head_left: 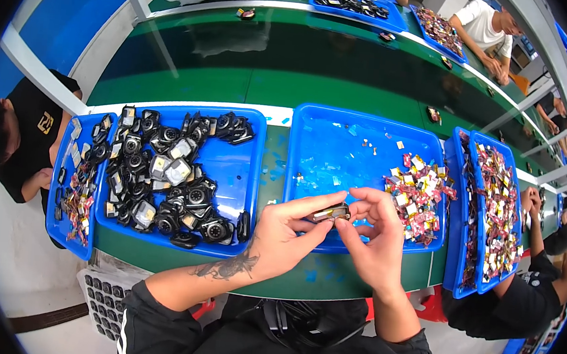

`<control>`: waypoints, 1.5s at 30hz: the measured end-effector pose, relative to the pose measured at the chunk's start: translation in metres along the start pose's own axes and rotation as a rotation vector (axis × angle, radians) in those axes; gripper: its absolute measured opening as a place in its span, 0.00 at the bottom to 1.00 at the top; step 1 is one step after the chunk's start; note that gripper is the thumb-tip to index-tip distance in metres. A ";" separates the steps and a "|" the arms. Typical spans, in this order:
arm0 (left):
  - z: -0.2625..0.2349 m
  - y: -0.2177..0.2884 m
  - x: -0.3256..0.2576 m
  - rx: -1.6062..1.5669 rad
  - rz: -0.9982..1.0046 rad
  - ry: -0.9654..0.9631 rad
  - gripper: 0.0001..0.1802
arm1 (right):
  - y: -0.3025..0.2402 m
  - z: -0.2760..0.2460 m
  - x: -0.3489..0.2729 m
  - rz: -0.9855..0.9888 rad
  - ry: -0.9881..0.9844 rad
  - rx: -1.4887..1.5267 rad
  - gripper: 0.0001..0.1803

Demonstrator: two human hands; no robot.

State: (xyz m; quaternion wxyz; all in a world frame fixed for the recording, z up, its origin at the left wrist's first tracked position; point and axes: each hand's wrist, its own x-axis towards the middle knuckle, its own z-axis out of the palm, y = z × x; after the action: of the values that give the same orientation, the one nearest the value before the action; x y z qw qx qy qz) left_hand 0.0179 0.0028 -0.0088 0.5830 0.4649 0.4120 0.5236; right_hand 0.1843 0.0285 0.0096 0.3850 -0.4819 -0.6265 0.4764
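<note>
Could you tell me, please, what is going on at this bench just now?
A person holds a small dark piece in the left hand, with the right hand at its other end. Both hands are over the near part of a blue tray, where pink, white and yellow parts lie heaped at the right. To the left, black casings crowd a second blue tray.

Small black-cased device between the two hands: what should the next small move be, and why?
I'd probably brace the small black-cased device with the left hand and settle the right hand's thumb and forefinger on its right end. The left fingers and thumb already clasp it, that end sticks out between the hands, and the right fingertips are right beside it; whether they press on it is unclear.
</note>
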 end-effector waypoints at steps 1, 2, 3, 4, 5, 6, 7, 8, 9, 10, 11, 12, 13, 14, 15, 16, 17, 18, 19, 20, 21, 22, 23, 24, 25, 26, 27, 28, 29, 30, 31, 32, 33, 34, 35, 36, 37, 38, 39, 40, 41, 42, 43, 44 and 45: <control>0.000 -0.001 0.001 0.001 0.006 0.012 0.25 | 0.001 0.003 0.001 -0.005 0.008 0.005 0.23; 0.000 -0.002 0.001 0.003 0.016 0.032 0.27 | 0.002 0.007 0.002 -0.010 0.018 0.014 0.22; -0.003 0.000 0.001 0.006 0.027 0.055 0.29 | 0.004 0.009 0.004 -0.046 0.016 -0.003 0.21; -0.008 0.006 0.001 0.013 0.035 0.070 0.29 | 0.005 0.009 0.011 -0.061 0.010 0.034 0.21; -0.016 0.015 0.004 0.169 0.050 0.077 0.28 | 0.009 0.007 0.023 -0.084 -0.028 0.027 0.21; -0.023 0.024 0.012 0.322 0.067 0.083 0.27 | 0.012 0.001 0.043 -0.113 -0.063 0.016 0.21; -0.044 0.015 0.026 0.787 0.399 0.179 0.25 | 0.012 -0.004 0.070 -0.103 -0.109 0.039 0.21; -0.058 0.027 0.038 1.211 0.509 0.218 0.24 | 0.009 -0.016 0.101 -0.089 -0.129 0.050 0.21; -0.073 0.030 0.044 1.435 0.438 0.307 0.21 | 0.012 -0.022 0.137 -0.047 -0.103 0.002 0.23; -0.086 0.019 0.053 1.690 0.459 0.432 0.22 | 0.015 -0.029 0.171 -0.004 -0.060 -0.057 0.24; -0.100 0.012 0.058 1.705 0.332 0.464 0.25 | 0.013 -0.031 0.197 0.041 0.008 -0.120 0.25; -0.108 0.011 0.053 1.879 0.290 0.400 0.28 | 0.019 -0.030 0.221 0.088 0.071 -0.177 0.27; -0.120 -0.003 0.047 1.953 0.450 0.404 0.25 | 0.050 -0.037 0.248 0.093 0.118 -0.310 0.29; -0.128 -0.014 0.051 1.929 0.520 0.412 0.25 | 0.074 -0.045 0.274 0.099 0.168 -0.441 0.31; -0.130 -0.014 0.046 1.925 0.525 0.392 0.23 | 0.078 -0.039 0.280 0.096 0.172 -0.510 0.32; -0.131 -0.008 0.043 1.921 0.529 0.372 0.21 | 0.079 -0.033 0.278 0.094 0.176 -0.579 0.32; -0.130 0.005 0.045 1.929 0.541 0.381 0.21 | 0.073 -0.031 0.278 0.102 0.132 -0.664 0.32; -0.125 0.017 0.044 1.844 0.368 0.309 0.19 | 0.073 -0.033 0.276 0.098 0.132 -0.705 0.33; -0.122 0.023 0.045 1.749 0.199 0.234 0.17 | 0.071 -0.040 0.276 0.079 0.135 -0.717 0.31; -0.131 0.014 0.040 1.725 0.304 0.347 0.12 | 0.065 -0.041 0.272 0.062 0.130 -0.730 0.30; -0.125 0.026 0.045 1.689 0.172 0.318 0.11 | 0.068 -0.062 0.278 0.080 0.137 -0.607 0.27; -0.119 0.041 0.048 1.651 0.041 0.282 0.10 | 0.074 -0.083 0.281 0.099 0.148 -0.486 0.25; -0.122 0.049 0.042 1.590 0.104 0.309 0.10 | 0.051 -0.082 0.266 0.106 0.117 -0.457 0.20; -0.114 0.059 0.050 1.515 0.208 0.311 0.09 | 0.049 -0.104 0.259 0.035 0.173 -0.524 0.18; -0.103 0.072 0.058 1.441 0.126 0.373 0.10 | 0.039 -0.113 0.247 -0.046 0.196 -0.660 0.16; -0.102 0.077 0.060 1.297 0.259 0.440 0.08 | 0.019 -0.111 0.230 -0.131 0.201 -0.790 0.13; -0.094 0.077 0.062 1.039 0.330 0.434 0.07 | 0.007 -0.108 0.209 -0.233 0.233 -0.971 0.09; -0.085 0.079 0.058 0.771 0.408 0.438 0.07 | 0.001 -0.109 0.188 -0.226 0.236 -0.991 0.09; -0.067 0.078 0.057 0.470 0.334 0.348 0.07 | 0.000 -0.116 0.172 -0.218 0.098 -1.077 0.09; -0.046 0.072 0.057 0.176 0.254 0.262 0.08 | 0.003 -0.120 0.159 -0.212 -0.050 -1.155 0.08; -0.030 0.066 0.056 0.011 0.169 0.186 0.09 | 0.001 -0.120 0.141 -0.139 -0.082 -1.234 0.08; -0.018 0.063 0.054 -0.087 0.015 0.103 0.09 | 0.004 -0.120 0.125 -0.062 -0.115 -1.312 0.08; -0.013 0.054 0.051 -0.201 -0.079 0.040 0.09 | 0.011 -0.124 0.112 -0.106 -0.136 -1.214 0.07; -0.010 0.044 0.048 -0.245 -0.152 0.034 0.10 | 0.018 -0.125 0.101 -0.153 -0.158 -1.114 0.09; -0.008 0.038 0.046 -0.307 -0.178 0.035 0.12 | 0.010 -0.126 0.085 -0.099 -0.116 -1.116 0.09; -0.008 0.032 0.043 -0.359 -0.206 0.052 0.14 | 0.017 -0.127 0.071 -0.179 -0.056 -1.251 0.10; -0.012 0.030 0.041 -0.366 -0.267 0.058 0.21 | 0.021 -0.129 0.065 -0.235 -0.036 -1.206 0.11; -0.013 0.027 0.039 -0.366 -0.272 0.059 0.21 | 0.023 -0.130 0.059 -0.292 -0.020 -1.159 0.13; -0.014 0.023 0.039 -0.296 -0.218 0.074 0.22 | 0.022 -0.131 0.054 -0.300 -0.009 -1.163 0.13; -0.015 0.020 0.038 -0.225 -0.164 0.091 0.24 | 0.019 -0.132 0.050 -0.310 0.000 -1.165 0.14; -0.014 0.019 0.038 -0.226 -0.148 0.098 0.27 | 0.016 -0.130 0.045 -0.298 0.058 -1.151 0.13; -0.011 0.013 0.039 -0.271 -0.102 0.120 0.20 | 0.017 -0.131 0.041 -0.324 0.089 -1.130 0.11; -0.013 0.007 0.040 -0.275 -0.110 0.089 0.17 | 0.021 -0.133 0.038 -0.296 0.098 -1.155 0.10; -0.013 0.004 0.041 -0.283 -0.120 0.047 0.14 | 0.023 -0.137 0.033 -0.259 0.116 -1.186 0.08; -0.012 0.008 0.039 -0.290 -0.149 0.050 0.08 | 0.028 -0.139 0.030 -0.284 0.167 -1.192 0.05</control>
State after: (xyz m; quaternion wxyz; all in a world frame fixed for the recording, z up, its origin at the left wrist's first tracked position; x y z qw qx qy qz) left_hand 0.0090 0.0431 -0.0030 0.6707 0.3311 0.3798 0.5443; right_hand 0.3142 0.0916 0.0174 0.1569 -0.5618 -0.8107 -0.0506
